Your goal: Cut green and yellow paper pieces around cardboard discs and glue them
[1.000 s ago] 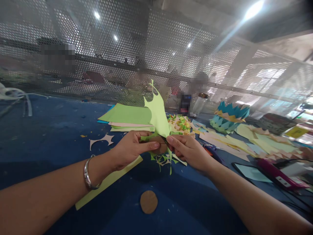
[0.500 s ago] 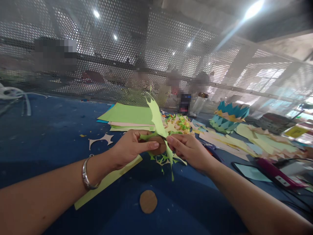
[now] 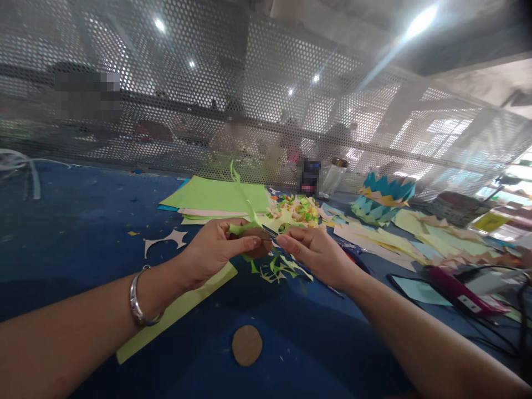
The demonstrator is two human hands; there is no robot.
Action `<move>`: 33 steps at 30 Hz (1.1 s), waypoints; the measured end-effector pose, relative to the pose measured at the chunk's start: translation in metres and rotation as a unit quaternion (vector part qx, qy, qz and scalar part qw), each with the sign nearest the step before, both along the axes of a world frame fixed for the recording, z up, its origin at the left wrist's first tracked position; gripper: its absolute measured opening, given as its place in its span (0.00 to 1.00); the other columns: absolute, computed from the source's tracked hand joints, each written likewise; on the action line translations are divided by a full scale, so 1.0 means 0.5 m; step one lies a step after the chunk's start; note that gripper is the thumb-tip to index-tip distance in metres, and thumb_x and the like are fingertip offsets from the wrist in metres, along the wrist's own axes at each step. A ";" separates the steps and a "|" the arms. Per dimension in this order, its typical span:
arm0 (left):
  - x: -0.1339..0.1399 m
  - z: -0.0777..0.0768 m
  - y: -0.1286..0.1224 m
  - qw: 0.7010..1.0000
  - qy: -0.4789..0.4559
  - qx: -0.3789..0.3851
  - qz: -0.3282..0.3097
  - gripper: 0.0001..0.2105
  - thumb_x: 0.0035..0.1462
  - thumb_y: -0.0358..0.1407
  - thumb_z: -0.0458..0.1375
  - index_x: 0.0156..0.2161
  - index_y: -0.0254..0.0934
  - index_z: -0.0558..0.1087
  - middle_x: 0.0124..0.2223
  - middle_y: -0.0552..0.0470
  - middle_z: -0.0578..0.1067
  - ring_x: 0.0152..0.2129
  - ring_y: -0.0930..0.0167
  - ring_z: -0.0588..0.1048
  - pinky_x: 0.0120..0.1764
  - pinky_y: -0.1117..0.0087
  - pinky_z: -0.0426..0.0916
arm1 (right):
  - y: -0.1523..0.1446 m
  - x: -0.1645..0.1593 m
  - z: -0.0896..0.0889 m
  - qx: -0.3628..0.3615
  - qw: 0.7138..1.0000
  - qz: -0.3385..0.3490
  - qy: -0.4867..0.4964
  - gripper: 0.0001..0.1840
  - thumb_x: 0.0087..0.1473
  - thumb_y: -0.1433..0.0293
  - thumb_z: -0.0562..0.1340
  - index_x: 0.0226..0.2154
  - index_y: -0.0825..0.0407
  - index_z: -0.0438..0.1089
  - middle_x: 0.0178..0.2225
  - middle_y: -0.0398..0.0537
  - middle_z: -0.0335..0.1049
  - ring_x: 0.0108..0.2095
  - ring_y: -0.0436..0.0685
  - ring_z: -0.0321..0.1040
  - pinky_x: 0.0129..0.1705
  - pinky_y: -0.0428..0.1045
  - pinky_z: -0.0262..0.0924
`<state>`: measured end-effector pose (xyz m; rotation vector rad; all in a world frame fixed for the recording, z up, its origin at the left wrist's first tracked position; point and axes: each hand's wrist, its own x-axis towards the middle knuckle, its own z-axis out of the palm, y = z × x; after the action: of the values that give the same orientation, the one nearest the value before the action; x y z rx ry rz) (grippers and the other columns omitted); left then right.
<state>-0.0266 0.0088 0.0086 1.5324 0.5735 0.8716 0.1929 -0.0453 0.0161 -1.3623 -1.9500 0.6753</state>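
Note:
My left hand (image 3: 216, 246) is closed, thumb on top, pinching a round brown cardboard disc (image 3: 258, 247) together with light green paper (image 3: 243, 224). A narrow curled strip of that paper sticks up above the disc. To its right, my right hand (image 3: 313, 252) is closed on scissors (image 3: 271, 233); only thin metal blades show at the paper's edge, and the fingers hide the handles. Green paper scraps (image 3: 276, 269) lie under both hands. Nearer to me, a second cardboard disc (image 3: 247, 345) lies flat on the blue table (image 3: 187, 366).
Stacked coloured sheets (image 3: 220, 194) lie behind my left hand, beside a pile of cut paper bits (image 3: 301, 209). A yellow strip (image 3: 178, 316) passes under my left forearm. Farther right are a folded paper crown (image 3: 382, 197), a clear bottle (image 3: 334, 176) and a purple power strip (image 3: 465, 293).
The large jagged green piece that stood up between my hands has come down out of sight; a narrow curled strip shows instead. My right hand has shifted slightly from the disc.

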 end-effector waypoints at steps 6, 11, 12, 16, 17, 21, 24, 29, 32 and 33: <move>0.002 -0.003 0.004 0.999 -0.018 -0.003 0.031 0.05 0.53 0.34 0.67 0.34 0.35 0.78 0.33 0.53 0.79 0.31 0.74 0.75 0.38 0.73 0.66 | 0.000 -0.009 -0.004 -0.010 0.999 -0.002 0.040 0.23 0.60 0.50 0.60 0.26 0.51 0.62 0.20 0.36 0.51 0.22 0.47 0.45 0.23 0.47 0.39; 0.002 -0.002 -0.005 0.998 0.014 -0.054 -0.021 0.07 0.51 0.33 0.68 0.36 0.34 0.78 0.34 0.50 0.81 0.31 0.73 0.77 0.38 0.72 0.68 | -0.002 -0.025 -0.015 -0.027 0.996 0.004 0.082 0.15 0.53 0.59 0.68 0.33 0.52 0.67 0.23 0.36 0.59 0.23 0.46 0.51 0.24 0.46 0.43; 0.002 -0.002 -0.007 0.998 0.018 -0.055 -0.026 0.07 0.50 0.32 0.68 0.36 0.34 0.79 0.35 0.50 0.81 0.31 0.73 0.77 0.38 0.72 0.68 | -0.002 -0.028 -0.017 -0.034 0.995 0.012 0.094 0.14 0.53 0.60 0.69 0.34 0.53 0.68 0.24 0.37 0.61 0.24 0.47 0.52 0.25 0.46 0.45; 0.005 -0.002 -0.011 0.997 0.003 -0.066 -0.027 0.07 0.50 0.32 0.69 0.35 0.34 0.80 0.34 0.50 0.81 0.33 0.72 0.77 0.39 0.72 0.69 | -0.003 -0.037 -0.019 -0.049 0.988 0.031 0.142 0.12 0.55 0.62 0.66 0.33 0.54 0.69 0.25 0.39 0.62 0.25 0.47 0.54 0.26 0.46 0.47; 0.007 -0.002 -0.013 0.996 -0.018 -0.085 -0.028 0.07 0.50 0.33 0.69 0.36 0.35 0.81 0.36 0.50 0.81 0.34 0.72 0.77 0.41 0.71 0.69 | -0.004 -0.039 -0.017 -0.043 0.987 0.028 0.155 0.12 0.55 0.61 0.66 0.32 0.53 0.69 0.24 0.38 0.61 0.24 0.47 0.53 0.26 0.46 0.47; 0.017 -0.005 -0.026 0.980 -0.096 -0.174 -0.019 0.09 0.49 0.32 0.71 0.37 0.41 0.82 0.41 0.53 0.82 0.38 0.73 0.77 0.44 0.73 0.69 | -0.013 -0.046 -0.008 0.010 0.980 0.000 0.197 0.14 0.54 0.58 0.67 0.34 0.52 0.70 0.24 0.39 0.62 0.25 0.49 0.54 0.26 0.46 0.49; 0.021 -0.007 -0.034 0.980 -0.112 -0.167 -0.004 0.06 0.50 0.32 0.70 0.35 0.42 0.82 0.40 0.54 0.82 0.37 0.74 0.76 0.43 0.73 0.68 | -0.018 -0.052 -0.006 0.019 0.975 0.000 0.221 0.16 0.53 0.56 0.68 0.34 0.52 0.69 0.28 0.43 0.67 0.28 0.50 0.60 0.29 0.47 0.54; 0.021 -0.002 -0.030 0.989 -0.096 -0.108 0.024 0.08 0.53 0.35 0.68 0.40 0.40 0.82 0.43 0.51 0.82 0.41 0.69 0.77 0.47 0.69 0.68 | -0.013 -0.049 -0.015 0.010 0.974 -0.013 0.227 0.18 0.57 0.53 0.65 0.34 0.52 0.68 0.22 0.37 0.57 0.22 0.46 0.51 0.23 0.45 0.46; 0.019 0.004 -0.024 0.988 -0.101 -0.106 0.046 0.09 0.52 0.35 0.68 0.40 0.39 0.81 0.43 0.51 0.82 0.40 0.69 0.77 0.46 0.69 0.68 | -0.008 -0.041 -0.021 -0.013 0.967 -0.005 0.255 0.22 0.60 0.49 0.60 0.33 0.52 0.67 0.20 0.33 0.46 0.19 0.45 0.40 0.19 0.45 0.36; 0.018 0.006 -0.023 0.987 -0.104 -0.110 0.054 0.08 0.52 0.35 0.68 0.39 0.39 0.81 0.42 0.51 0.82 0.39 0.69 0.77 0.45 0.69 0.68 | -0.008 -0.040 -0.023 -0.021 0.965 0.000 0.262 0.23 0.61 0.49 0.59 0.33 0.52 0.68 0.19 0.33 0.44 0.19 0.45 0.39 0.19 0.44 0.35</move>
<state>-0.0176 -0.0025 0.0115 1.2041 0.5839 1.0027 0.1731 -0.0492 0.0046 -1.0672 -1.5156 0.9696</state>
